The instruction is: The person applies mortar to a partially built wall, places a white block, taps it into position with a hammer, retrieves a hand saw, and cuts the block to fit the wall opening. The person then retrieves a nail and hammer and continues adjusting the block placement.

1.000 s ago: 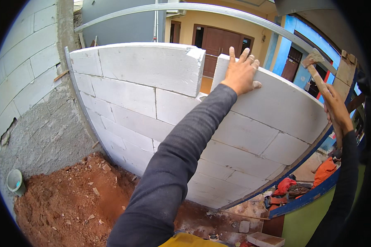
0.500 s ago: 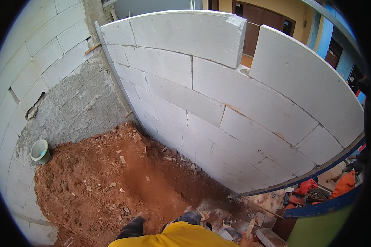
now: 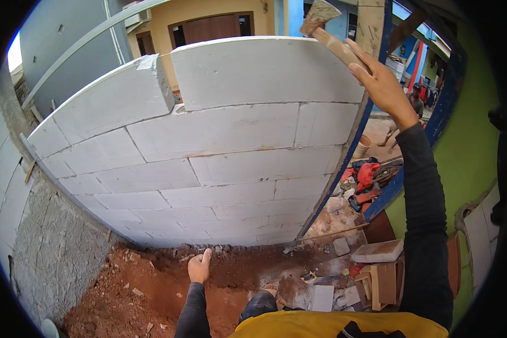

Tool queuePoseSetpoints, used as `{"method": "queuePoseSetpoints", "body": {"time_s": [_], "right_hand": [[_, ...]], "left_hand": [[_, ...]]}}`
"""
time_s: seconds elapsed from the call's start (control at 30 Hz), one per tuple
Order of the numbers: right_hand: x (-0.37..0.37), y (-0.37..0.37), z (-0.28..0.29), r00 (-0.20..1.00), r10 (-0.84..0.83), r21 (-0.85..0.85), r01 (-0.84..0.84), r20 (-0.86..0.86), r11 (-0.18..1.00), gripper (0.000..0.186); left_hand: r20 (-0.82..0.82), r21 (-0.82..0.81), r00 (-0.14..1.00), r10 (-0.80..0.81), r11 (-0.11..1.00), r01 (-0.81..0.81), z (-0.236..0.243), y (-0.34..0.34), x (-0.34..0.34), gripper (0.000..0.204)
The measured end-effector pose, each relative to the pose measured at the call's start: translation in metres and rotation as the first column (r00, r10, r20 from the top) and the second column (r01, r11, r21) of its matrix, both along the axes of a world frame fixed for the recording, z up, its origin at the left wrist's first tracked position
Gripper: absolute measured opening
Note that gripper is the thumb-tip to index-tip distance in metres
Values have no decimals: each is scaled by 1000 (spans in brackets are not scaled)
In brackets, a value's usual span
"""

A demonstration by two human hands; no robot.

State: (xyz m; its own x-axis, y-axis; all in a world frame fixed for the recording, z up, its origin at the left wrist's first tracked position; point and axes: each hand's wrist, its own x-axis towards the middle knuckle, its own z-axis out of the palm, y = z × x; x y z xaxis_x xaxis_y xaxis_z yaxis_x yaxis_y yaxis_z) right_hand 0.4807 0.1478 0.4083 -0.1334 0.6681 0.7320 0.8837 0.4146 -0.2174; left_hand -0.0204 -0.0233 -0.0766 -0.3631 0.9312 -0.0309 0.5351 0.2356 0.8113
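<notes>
My right hand [image 3: 380, 84] is raised at the right, closed around the wooden handle of a hatchet [image 3: 335, 45]. The hatchet's broad, worn head points up and left, in front of the top right end of the white block wall [image 3: 248, 127]. Low in front of the wall is my left hand [image 3: 199, 267], its fingers curled in and the thumb sticking up. I see nothing in it. A gap stands in the wall's top course, between the large right block [image 3: 265, 70] and the chipped block [image 3: 115, 93] to its left.
Red soil [image 3: 152, 293] with rubble lies at my feet. A blue door frame [image 3: 386, 194] borders the wall on the right, with a person [image 3: 416, 101] beyond it. Block pieces [image 3: 377, 252] and cut boards [image 3: 380, 284] are stacked at the lower right. Grey plaster [image 3: 56, 242] covers the left wall.
My view has turned right. My right hand, low at the bottom edge before, is now raised high with the hatchet. My left hand and forearm have come into view.
</notes>
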Motion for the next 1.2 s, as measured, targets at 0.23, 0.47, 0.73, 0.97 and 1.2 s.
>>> {"method": "queuePoseSetpoints", "body": {"time_s": [0.23, 0.47, 0.73, 0.97, 1.2], "right_hand": [[-15, 84, 103, 979, -185, 177, 168, 83, 970, 52], [-23, 95, 86, 876, -240, -228, 357, 418, 906, 58], [42, 79, 126, 892, -250, -202, 342, 376, 918, 55], [73, 58, 166, 826, -371, 163, 333, 424, 929, 58], [51, 68, 120, 756, -136, -277, 392, 640, 877, 61]], "left_hand": [[116, 39, 986, -123, 992, 119, 21, 23, 95, 32], [-661, 635, 749, -31, 509, 581, 261, 187, 103, 68], [-906, 394, 412, 98, 551, 736, 502, 332, 187, 76], [-844, 474, 535, 17, 489, 732, 502, 375, 216, 53], [-794, 569, 606, 49, 411, 712, 494, 395, 218, 49]]}}
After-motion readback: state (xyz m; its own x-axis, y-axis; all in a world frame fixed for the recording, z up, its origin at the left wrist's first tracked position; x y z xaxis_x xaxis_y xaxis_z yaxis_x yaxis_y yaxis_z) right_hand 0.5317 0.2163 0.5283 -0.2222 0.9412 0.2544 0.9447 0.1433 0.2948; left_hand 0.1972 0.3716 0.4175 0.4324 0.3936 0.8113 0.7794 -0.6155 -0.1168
